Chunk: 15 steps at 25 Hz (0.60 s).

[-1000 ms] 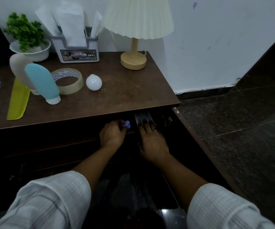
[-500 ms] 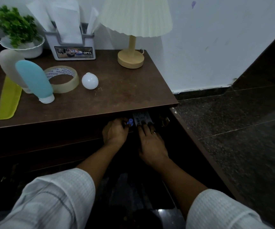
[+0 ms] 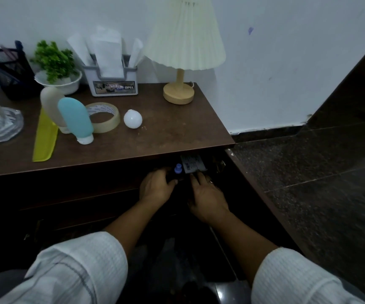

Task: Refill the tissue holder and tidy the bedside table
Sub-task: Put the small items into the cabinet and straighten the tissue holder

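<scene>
Two hands occupy the drawer [image 3: 250, 179] at 6 o'clock: left hand [image 3: 155, 187] curled around a blue-capped item [image 3: 178, 169], right hand [image 3: 207, 198] flat on a pale packet [image 3: 192, 164]; tissue holder [image 3: 113, 85] stands at 12 o'clock on the bedside table [image 3: 172, 132].

We find open desk [image 3: 177, 132] from the bulb [image 3: 133, 118] to the right edge, before the lamp base [image 3: 178, 93]. Tape roll [image 3: 109, 127], blue bottle [image 3: 75, 118] and yellow strip [image 3: 44, 145] crowd its left. Beneath the overhang, our left hand [image 3: 156, 186], gripping a blue-capped item [image 3: 178, 168], and right hand [image 3: 207, 195] fill the gap.
</scene>
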{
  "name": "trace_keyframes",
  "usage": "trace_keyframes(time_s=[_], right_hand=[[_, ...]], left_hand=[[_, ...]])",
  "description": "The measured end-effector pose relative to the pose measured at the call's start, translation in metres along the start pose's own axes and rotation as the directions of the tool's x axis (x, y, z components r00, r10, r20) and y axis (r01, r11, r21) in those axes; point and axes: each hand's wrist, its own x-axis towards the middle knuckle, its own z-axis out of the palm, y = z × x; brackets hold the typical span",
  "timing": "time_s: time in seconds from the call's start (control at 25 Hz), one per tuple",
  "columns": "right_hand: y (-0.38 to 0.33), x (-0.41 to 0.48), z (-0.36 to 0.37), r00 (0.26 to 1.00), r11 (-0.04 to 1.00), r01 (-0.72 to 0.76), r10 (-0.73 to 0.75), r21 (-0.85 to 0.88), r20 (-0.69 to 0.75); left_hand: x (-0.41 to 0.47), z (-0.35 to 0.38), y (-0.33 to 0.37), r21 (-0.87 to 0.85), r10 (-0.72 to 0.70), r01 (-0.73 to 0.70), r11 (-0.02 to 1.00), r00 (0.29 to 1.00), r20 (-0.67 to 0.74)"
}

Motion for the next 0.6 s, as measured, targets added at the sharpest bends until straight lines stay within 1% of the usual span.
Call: trace_keyframes(time_s=[0.08, 0.16, 0.2, 0.28, 0.36, 0.4, 0.44, 0.52, 0.6], right_hand=[[-0.01, -0.01, -0.014, 1.0, 0.999, 0.012, -0.012, 0.047, -0.015], [-0.024, -0.019, -0.033, 0.998, 0.995, 0.042, -0.038, 0.094, -0.04], [-0.032, -0.023, -0.045, 0.997, 0.992, 0.06, -0.055, 0.109, -0.053], [-0.048, -0.032, -0.068, 0.991, 0.987, 0.101, -0.089, 0.128, -0.095], [-0.065, -0.036, -0.09, 0.976, 0.976, 0.153, -0.124, 0.156, -0.181], [-0.074, -0.036, -0.102, 0.964, 0.967, 0.18, -0.138, 0.179, -0.227], [-0.082, -0.034, -0.112, 0.953, 0.956, 0.202, -0.142, 0.211, -0.267], [-0.098, -0.024, -0.131, 0.932, 0.929, 0.241, -0.14, 0.281, -0.335], [-0.113, -0.006, -0.146, 0.918, 0.896, 0.267, -0.125, 0.356, -0.376]], left_hand=[[-0.012, -0.017, 0.001, 0.05, -0.001, -0.006, 0.999, 0.992, 0.13], [-0.023, -0.042, 0.003, 0.107, -0.008, -0.024, 0.994, 0.96, 0.28], [-0.03, -0.059, 0.004, 0.117, -0.01, -0.03, 0.993, 0.943, 0.333], [-0.046, -0.097, 0.005, 0.108, -0.01, -0.036, 0.994, 0.918, 0.397], [-0.063, -0.133, 0.004, 0.115, 0.014, -0.066, 0.991, 0.913, 0.407], [-0.071, -0.151, 0.003, 0.128, 0.033, -0.089, 0.988, 0.922, 0.386], [-0.08, -0.167, 0.003, 0.148, 0.061, -0.117, 0.982, 0.94, 0.336], [-0.095, -0.192, 0.002, 0.193, 0.145, -0.171, 0.966, 0.979, 0.144], [-0.102, -0.205, -0.003, 0.161, 0.225, -0.21, 0.964, 0.972, -0.075]])
